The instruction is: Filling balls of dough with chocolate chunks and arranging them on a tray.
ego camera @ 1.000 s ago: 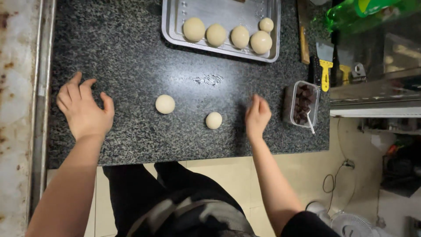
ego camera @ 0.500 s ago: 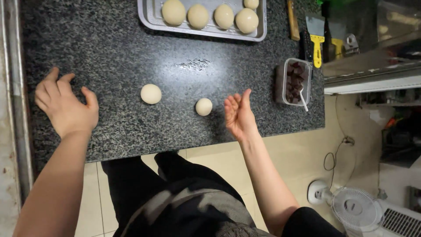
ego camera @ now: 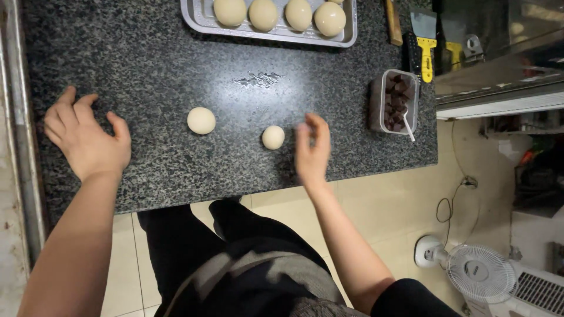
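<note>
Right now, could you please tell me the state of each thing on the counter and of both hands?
Left hand: open, empty, at the counter.
Right hand: open, empty, beside the small dough ball.
Larger dough ball: loose on the counter.
Tray: holds dough balls.
Clear container: uncovered, holds dark chunks and a spoon.
</note>
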